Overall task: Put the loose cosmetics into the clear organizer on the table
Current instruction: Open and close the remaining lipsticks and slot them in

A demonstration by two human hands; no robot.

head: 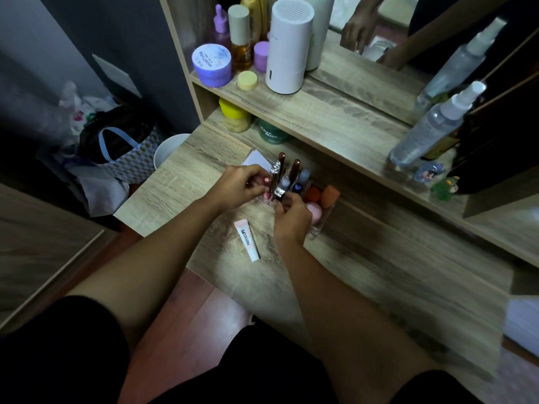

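both hands work at the near-left corner of the clear organizer (316, 225), which stands on the wooden table (379, 272) just below the shelf edge. the left hand (237, 186) has its fingers curled together, pinching a small round reddish-capped cosmetic (267, 180) at the organizer's left side; whether it is already inside a slot i cannot tell. the right hand (291, 217) comes in from the front with fingers bunched, gripping a dark tube with a faceted silver cap (279, 193) that stands upright at the organizer's front row. behind these, several tall tubes stand upright in the slots: two with dark brown caps (295, 167), one with a clear crystal-like cap (274, 166), and bluish ones (303, 177). the right-hand compartment holds orange and pink makeup sponges (329, 195), packed touching one another. a pale pink lip tube (247, 239) lies flat on the table, loose, just beside the right wrist and in front of the organizer. a white folded paper (255, 158) lies behind the left hand. on the shelf above stand a purple jar (212, 65), a white cylinder (288, 48) and a spray bottle (431, 126).
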